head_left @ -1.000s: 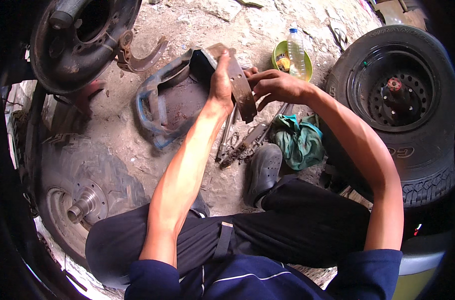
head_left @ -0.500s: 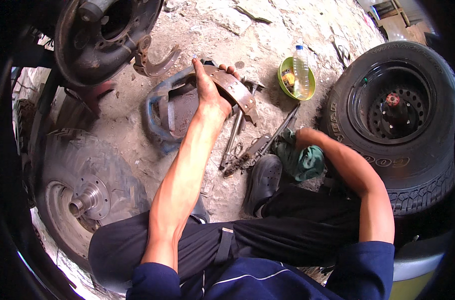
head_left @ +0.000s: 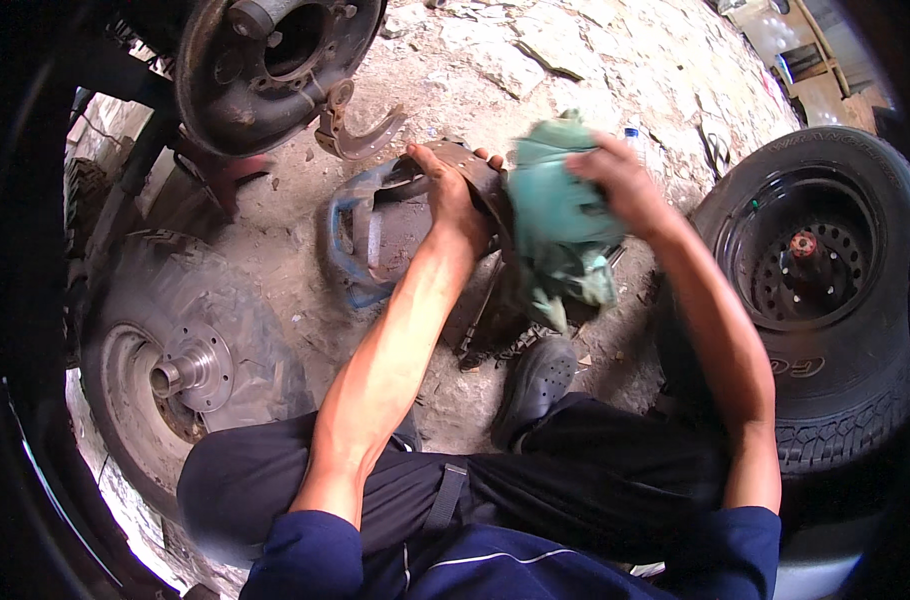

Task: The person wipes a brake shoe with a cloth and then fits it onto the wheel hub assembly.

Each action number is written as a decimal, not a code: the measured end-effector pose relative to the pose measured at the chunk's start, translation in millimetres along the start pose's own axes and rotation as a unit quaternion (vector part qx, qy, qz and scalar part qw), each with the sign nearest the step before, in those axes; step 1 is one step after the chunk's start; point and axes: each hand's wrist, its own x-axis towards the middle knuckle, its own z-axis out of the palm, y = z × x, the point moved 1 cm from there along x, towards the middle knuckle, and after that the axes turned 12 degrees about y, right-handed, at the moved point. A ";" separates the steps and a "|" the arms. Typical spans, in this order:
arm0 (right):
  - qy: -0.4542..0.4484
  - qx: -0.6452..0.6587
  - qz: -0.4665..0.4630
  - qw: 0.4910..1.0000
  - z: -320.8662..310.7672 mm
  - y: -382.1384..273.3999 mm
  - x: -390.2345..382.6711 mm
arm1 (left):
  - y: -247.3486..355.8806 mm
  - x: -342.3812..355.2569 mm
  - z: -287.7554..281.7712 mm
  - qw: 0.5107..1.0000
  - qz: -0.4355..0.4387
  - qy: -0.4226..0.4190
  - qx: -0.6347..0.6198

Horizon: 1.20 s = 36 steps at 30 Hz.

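Observation:
My left hand (head_left: 458,205) is wrapped round a curved, rusty brake shoe (head_left: 462,160), held up over a cut-open blue container (head_left: 340,240). In my right hand (head_left: 623,183), blurred by motion, hangs a crumpled green rag (head_left: 560,200). The rag lies right beside the brake shoe's right end and covers part of it; whether they touch I cannot tell. Below the rag, metal tools (head_left: 480,325) on the ground show only in part. A second brake shoe (head_left: 360,140) sits by the brake backing plate (head_left: 295,80) at the upper left.
A large tyre on a black wheel (head_left: 815,370) lies at the right. On the left, another tyre (head_left: 265,340) carries a shiny hub (head_left: 190,375). My dark clog (head_left: 537,385) rests on the rough stone ground. A bottle's blue cap (head_left: 631,132) peeks out behind my right hand.
My right hand has lifted the green rag from the ground by my shoe up to the brake shoe. My left hand still holds the shoe. The whole view has shifted somewhat.

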 end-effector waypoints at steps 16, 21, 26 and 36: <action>0.211 -0.173 -0.284 0.919 90.6 36.9 5.6 | -8.3 -36.1 39.4 0.952 0.263 0.009 0.158; 0.214 -0.173 -0.257 0.926 88.3 31.7 12.1 | -8.4 -37.1 33.7 0.892 0.350 -0.047 0.283; 0.197 -0.106 -0.131 0.966 85.6 29.2 32.5 | -12.9 -36.6 34.7 0.826 0.367 0.038 0.426; 0.202 0.007 -0.033 0.979 78.5 16.5 53.3 | 2.3 -45.9 37.3 0.584 0.492 0.069 0.641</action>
